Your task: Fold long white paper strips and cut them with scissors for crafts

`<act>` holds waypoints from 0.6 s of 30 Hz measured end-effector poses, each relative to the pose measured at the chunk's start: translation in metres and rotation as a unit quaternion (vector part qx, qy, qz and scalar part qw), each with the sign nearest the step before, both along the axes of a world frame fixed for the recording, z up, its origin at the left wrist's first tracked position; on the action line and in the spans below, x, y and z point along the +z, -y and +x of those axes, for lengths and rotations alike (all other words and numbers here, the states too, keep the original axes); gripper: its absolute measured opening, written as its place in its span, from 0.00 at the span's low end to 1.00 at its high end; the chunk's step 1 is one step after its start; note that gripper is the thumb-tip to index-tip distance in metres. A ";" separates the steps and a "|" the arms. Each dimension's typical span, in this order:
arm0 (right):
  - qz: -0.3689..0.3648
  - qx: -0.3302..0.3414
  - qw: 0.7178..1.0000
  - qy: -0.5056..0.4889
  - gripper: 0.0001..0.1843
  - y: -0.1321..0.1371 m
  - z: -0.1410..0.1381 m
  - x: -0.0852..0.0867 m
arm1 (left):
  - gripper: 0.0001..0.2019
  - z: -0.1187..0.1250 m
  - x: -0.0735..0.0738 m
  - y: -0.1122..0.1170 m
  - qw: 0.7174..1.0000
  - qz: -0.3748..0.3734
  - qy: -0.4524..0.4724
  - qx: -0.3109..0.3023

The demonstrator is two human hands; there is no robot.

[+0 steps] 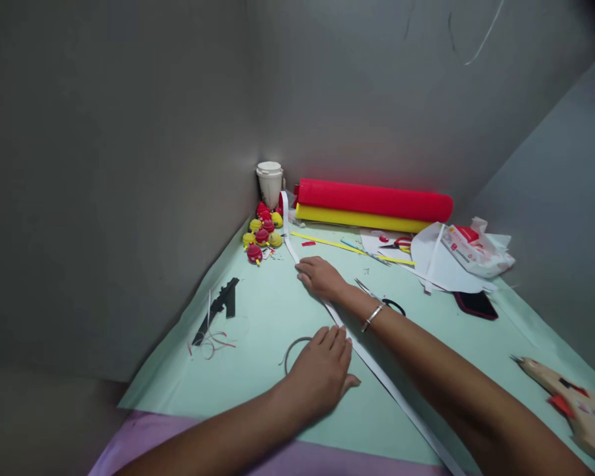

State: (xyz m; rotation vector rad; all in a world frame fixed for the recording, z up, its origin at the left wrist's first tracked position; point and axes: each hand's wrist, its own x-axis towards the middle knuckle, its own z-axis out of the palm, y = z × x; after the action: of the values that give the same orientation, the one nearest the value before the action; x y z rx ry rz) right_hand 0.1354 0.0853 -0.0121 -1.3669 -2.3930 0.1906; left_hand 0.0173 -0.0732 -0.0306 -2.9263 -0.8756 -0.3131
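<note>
A long white paper strip runs slantwise over the pale green sheet, from the near edge to a curled far end by the white cup. Farther out, my right hand has its fingers closed on the strip; a silver bangle is on that wrist. Nearer to me, my left hand lies palm down, its fingertips at the strip's left edge and its thumb spread. Part of a thin grey curved strip shows beside the left hand, and the rest is hidden. Black-handled scissors lie just beyond my right forearm.
Red and yellow ball-shaped pieces cluster before a white cup. Red and yellow rolls line the back wall. A glue gun, a phone and a plastic packet lie right; black scraps lie left.
</note>
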 end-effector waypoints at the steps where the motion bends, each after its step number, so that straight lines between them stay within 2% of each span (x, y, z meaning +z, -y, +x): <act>1: 0.006 0.004 1.000 0.006 0.16 0.000 -0.001 -0.004 | 0.30 0.000 0.000 0.000 1.000 -0.004 0.000 0.002; 6: 0.030 -0.006 0.999 0.017 0.18 -0.004 -0.002 -0.014 | 0.33 -0.001 0.007 0.000 0.999 -0.051 -0.012 0.015; 12: 0.034 -0.014 0.999 0.013 0.17 -0.012 -0.003 -0.016 | 0.35 -0.002 0.011 -0.005 0.996 -0.084 -0.018 0.021; 15: 0.030 -0.018 0.999 0.000 0.18 -0.009 0.002 -0.009 | 0.34 -0.002 0.010 -0.008 0.996 -0.091 -0.014 0.018; 18: 0.031 -0.031 0.999 -0.015 0.20 0.006 0.017 0.008 | 0.32 -0.003 0.011 -0.009 0.995 -0.101 0.005 0.015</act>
State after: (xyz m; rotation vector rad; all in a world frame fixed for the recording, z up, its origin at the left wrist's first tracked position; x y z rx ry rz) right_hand 0.1519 0.0796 -0.0038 -1.3987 -2.3079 0.1194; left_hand 0.0145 -0.0641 -0.0199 -3.0928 -1.0083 -0.2503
